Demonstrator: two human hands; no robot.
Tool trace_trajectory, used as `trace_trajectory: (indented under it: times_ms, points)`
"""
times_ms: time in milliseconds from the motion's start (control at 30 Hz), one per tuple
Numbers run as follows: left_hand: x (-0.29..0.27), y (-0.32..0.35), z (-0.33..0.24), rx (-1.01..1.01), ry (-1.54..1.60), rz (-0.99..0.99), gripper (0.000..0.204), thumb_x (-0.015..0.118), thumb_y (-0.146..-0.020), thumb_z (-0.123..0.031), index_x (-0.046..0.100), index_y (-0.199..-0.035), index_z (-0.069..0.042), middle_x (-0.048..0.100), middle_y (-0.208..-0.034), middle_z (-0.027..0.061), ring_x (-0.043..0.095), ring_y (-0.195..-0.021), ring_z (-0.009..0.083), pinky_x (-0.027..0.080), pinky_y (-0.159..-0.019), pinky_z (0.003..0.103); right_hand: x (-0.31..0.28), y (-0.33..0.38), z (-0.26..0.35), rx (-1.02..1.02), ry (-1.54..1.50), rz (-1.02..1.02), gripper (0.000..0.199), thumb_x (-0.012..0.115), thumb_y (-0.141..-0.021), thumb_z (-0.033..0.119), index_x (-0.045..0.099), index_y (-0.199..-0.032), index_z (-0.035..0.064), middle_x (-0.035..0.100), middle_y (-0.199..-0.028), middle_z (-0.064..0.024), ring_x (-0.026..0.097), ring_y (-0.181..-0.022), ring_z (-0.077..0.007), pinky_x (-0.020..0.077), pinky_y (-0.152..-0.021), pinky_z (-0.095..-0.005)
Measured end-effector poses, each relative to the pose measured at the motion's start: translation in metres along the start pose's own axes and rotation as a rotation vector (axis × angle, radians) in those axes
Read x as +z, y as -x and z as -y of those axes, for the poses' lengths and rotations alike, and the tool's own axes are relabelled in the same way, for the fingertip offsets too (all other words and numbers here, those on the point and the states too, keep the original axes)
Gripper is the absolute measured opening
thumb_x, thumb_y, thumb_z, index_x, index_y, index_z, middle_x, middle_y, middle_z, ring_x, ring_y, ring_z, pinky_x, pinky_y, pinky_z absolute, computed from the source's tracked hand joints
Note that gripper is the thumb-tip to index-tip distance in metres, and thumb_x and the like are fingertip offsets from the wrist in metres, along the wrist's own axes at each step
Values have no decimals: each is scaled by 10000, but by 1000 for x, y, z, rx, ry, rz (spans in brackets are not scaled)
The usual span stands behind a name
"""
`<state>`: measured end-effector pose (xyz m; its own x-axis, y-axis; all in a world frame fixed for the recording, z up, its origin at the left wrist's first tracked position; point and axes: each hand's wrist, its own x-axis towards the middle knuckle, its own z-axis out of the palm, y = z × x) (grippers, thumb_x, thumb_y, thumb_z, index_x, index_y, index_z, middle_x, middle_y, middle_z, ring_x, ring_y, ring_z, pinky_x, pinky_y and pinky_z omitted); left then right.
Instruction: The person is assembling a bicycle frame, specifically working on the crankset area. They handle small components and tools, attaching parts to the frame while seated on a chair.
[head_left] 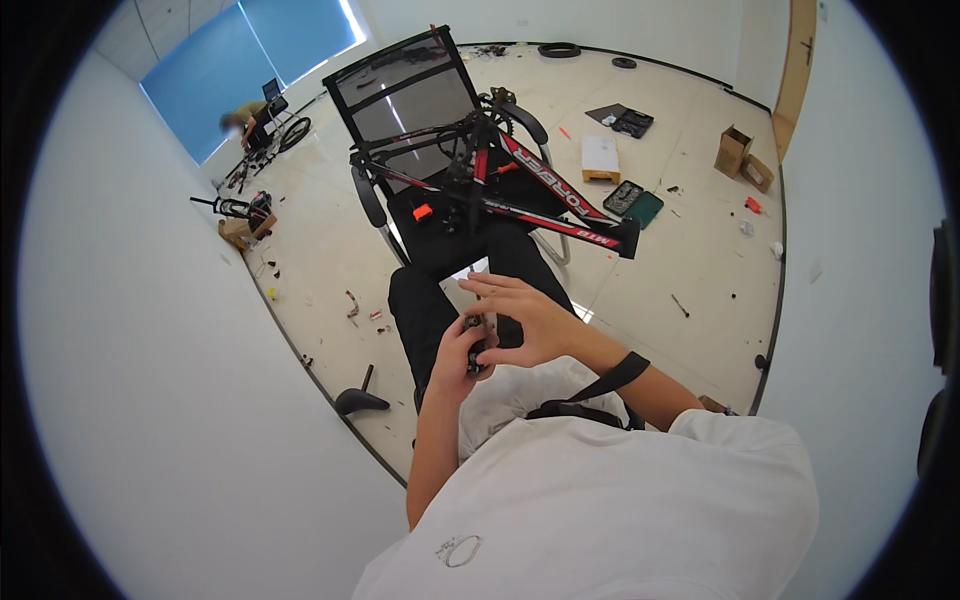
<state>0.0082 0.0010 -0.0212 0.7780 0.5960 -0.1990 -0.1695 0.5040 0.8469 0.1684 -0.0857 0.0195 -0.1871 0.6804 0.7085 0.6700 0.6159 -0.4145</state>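
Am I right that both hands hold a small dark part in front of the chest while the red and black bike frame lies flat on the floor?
Not quite. The head view shows the bike frame resting on a black chair, not the floor. Both the left hand and right hand do hold the small dark part.

**Around the office chair**

The bicycle frame (500,185) lies across the seat of the office chair (410,100), which stands just beyond the person's knees. Nearer than the chair, above the lap, the left hand (455,355) and right hand (525,320) meet around a small metal part (477,335). To the chair's right on the floor lie a flat box (600,158) and, just nearer, an open tool case (632,203); further right, two cardboard boxes (742,158) sit near the wall. Left of the chair and nearer, a bicycle saddle (358,398) lies beside the wall. Far to the chair's left, another person (245,120) bends over a bicycle (275,135). Behind the chair, a tyre (558,49) lies by the far wall.
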Motion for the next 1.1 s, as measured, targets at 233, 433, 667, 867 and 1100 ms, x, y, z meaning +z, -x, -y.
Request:
trace_trajectory:
  times_ms: [233, 433, 667, 867, 1100]
  points:
    - [10, -4, 11, 191, -275, -87, 145, 583, -875, -96, 532, -1009, -69, 517, -697, -6, 479, -542, 77, 372, -463, 227, 41, 2, -8, 561, -659, -497, 353, 585, -936, 121, 511, -1231, -59, 625, -1189, -173, 642, -1025, -165, 516, -842, -262]
    - [8, -9, 22, 400, -348, -123, 121, 587, -890, -104, 535, -980, -42, 533, -742, -15, 478, -620, 50, 379, -566, 199, 37, 0, -4, 663, -912, -356, 234, 496, -990, 148, 623, -970, -47, 599, -645, -36, 569, -605, -63, 477, -585, -195]
    - [12, -3, 19, 415, -348, -74, 152, 576, -946, -157, 540, -1039, -42, 553, -760, -20, 496, -652, 41, 382, -570, 191, 32, -4, 10, 600, -926, -420, 227, 504, -986, 128, 624, -920, -53, 548, -600, -6, 496, -537, -50, 413, -534, -205]
    - [33, 13, 7, 527, -313, -25, 389, 516, -848, -29, 534, -1237, -19, 566, -825, 5, 532, -703, 67, 437, -637, 188, 18, -5, 43, 382, -453, -341, 243, 506, -984, 125, 629, -879, -56, 530, -589, -13, 458, -530, -49, 394, -511, -211]
    - [28, 10, 3, 293, -229, -48, 145, 568, -819, -90, 500, -941, -51, 536, -659, 35, 471, -519, 76, 374, -436, 224, 6, -11, 28, 592, -1170, -546, 298, 460, -1024, 234, 596, -997, -30, 353, -567, 57, 317, -462, -41, 272, -409, -220]
